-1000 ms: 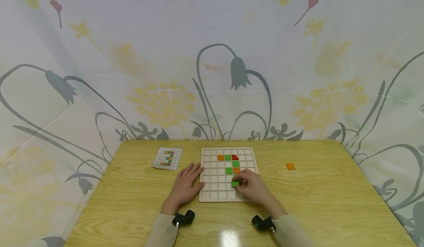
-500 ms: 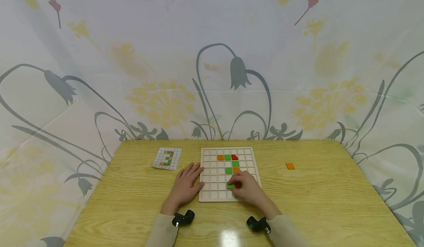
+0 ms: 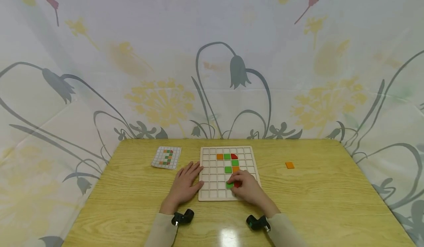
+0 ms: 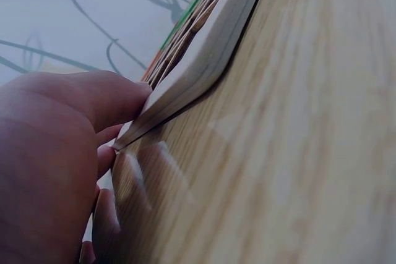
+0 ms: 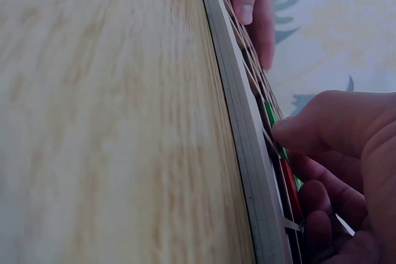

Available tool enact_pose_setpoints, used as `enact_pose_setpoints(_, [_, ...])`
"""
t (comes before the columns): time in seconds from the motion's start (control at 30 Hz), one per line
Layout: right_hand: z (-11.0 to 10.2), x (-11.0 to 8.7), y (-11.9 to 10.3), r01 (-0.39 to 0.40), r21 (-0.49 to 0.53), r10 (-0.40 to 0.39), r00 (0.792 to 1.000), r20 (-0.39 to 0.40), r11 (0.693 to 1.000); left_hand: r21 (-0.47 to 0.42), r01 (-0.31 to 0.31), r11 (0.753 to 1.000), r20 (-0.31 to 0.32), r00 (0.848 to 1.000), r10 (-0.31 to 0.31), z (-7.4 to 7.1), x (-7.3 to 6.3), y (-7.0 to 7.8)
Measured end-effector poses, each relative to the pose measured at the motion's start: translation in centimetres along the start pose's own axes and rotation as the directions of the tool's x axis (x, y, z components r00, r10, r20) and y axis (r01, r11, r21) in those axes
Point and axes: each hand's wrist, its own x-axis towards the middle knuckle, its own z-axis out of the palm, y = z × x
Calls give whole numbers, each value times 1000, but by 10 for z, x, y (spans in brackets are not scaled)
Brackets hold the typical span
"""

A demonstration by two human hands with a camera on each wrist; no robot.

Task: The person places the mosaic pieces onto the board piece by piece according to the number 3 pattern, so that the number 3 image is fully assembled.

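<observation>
My right hand (image 3: 246, 189) bends over the lower part of a pale wooden grid board (image 3: 208, 194). Between its thumb and forefinger it pinches a green square tile (image 3: 229, 186), which lies in or just over a cell. Right beside that tile is a red tile (image 3: 237, 184), partly covered by the fingers; the right wrist view shows the red tile (image 5: 289, 191) low in the grid. My left hand (image 3: 184, 183) rests on the table at the board's left side, fingers extended. In the left wrist view its thumb touches the board's edge (image 4: 204, 66).
Orange, green and red tiles, such as a green one (image 3: 228, 169), sit in cells higher up the board. A paper card (image 3: 159, 159) with a coloured grid pattern lies to the left. One loose orange tile (image 3: 289, 165) lies on the table (image 3: 318, 199) at right.
My right hand has moved a little left with the green tile, bringing it down to the cell left of the red tile. The left hand stays put.
</observation>
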Motion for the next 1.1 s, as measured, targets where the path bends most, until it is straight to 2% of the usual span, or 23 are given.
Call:
enact_pose_setpoints(0.63, [-3, -1, -3, -10, 64, 10, 1000, 1, 998, -13, -3, 1000, -8, 1000, 3, -1, -2, 0])
enact_pose_setpoints(1.1, [-16, -4, 3, -22, 159, 35, 996, -80, 987, -6, -3, 1000, 5, 1000, 3, -2, -1, 2])
